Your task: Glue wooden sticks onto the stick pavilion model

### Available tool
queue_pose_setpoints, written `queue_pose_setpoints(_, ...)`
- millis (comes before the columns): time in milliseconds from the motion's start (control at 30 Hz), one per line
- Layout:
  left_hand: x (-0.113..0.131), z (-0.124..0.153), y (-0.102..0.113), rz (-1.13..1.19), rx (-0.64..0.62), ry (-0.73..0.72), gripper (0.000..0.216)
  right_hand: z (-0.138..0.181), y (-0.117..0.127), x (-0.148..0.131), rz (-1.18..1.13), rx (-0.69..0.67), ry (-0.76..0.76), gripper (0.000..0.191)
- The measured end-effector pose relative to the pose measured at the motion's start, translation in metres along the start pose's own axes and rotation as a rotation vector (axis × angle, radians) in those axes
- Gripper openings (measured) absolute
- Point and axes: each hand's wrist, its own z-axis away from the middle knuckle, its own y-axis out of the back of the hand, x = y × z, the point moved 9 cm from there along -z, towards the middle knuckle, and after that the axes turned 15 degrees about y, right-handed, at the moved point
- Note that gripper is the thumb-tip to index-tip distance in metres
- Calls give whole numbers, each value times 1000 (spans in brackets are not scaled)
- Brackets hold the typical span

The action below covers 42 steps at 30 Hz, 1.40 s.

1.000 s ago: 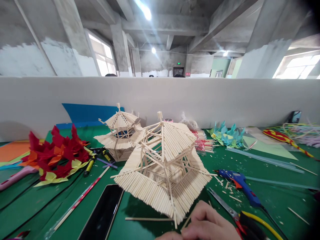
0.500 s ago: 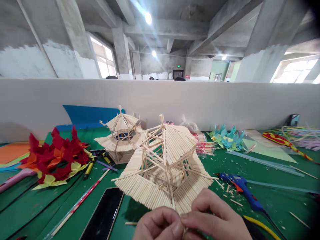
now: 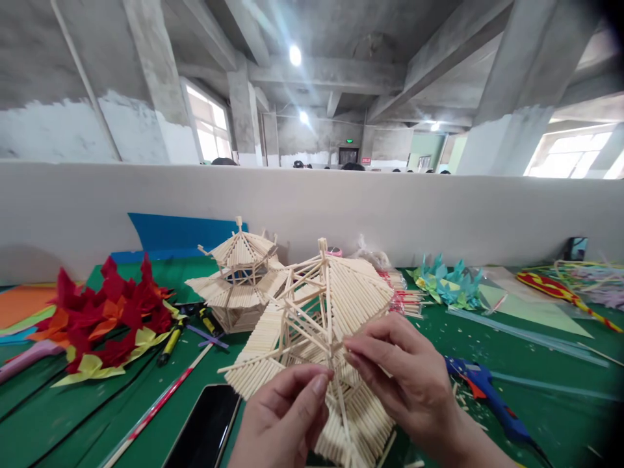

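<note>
A pavilion model built of thin wooden sticks (image 3: 336, 292) stands on the green table right before me. My left hand (image 3: 283, 422) is raised in front of its lower roof, thumb and forefinger pinched near a rib of the open frame. My right hand (image 3: 404, 377) reaches in from the right, fingertips pinched on a thin stick at the edge of the upper roof. What lies between the left fingers is too small to make out. A second, smaller stick pavilion (image 3: 238, 273) stands behind to the left.
A black phone (image 3: 205, 429) lies at the front left beside a long red-and-white rod (image 3: 156, 409). Red and yellow paper flowers (image 3: 107, 318) lie left, a blue glue gun (image 3: 487, 390) right, teal paper flowers (image 3: 448, 286) and coloured strips behind. A white partition closes the table's back.
Both hands have risen from the table's front edge up to the model's roof frame. The view has tipped slightly downward and closer to the model.
</note>
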Motion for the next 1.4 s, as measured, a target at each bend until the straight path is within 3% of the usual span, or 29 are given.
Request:
queue_pose_setpoints(200, 55, 31, -7, -530, 318, -693, 12, -3, -7, 0, 147, -26, 90, 27)
queue_pose_setpoints(267, 60, 36, -12, -592, 356, -809, 14, -3, -7, -1, 180, -28, 110, 28)
queue_pose_setpoints(367, 59, 35, -20, -663, 312, -878, 17, -3, -7, -5, 233, -26, 139, 27)
queue_pose_setpoints(633, 55, 26, -24, -759, 245, -864, 18, -8, -7, -6, 246, -27, 129, 22)
queue_pose_setpoints(867, 48, 12, -16, -651, 199, -663, 10, -8, -6, -1, 200, -12, 76, 25)
queue_pose_setpoints(1033, 45, 8, -14, -559, 171, -589, 10, -6, -5, 2, 92, 25, 26, 23)
queue_pose_setpoints(1167, 46, 10, -16, -504, 135, -548, 11, -9, -6, -2, 99, 20, 55, 14)
queue_pose_setpoints(1400, 39, 6, -15, -439, 98, -428, 12, -12, -10, -1, 80, 4, 41, 12)
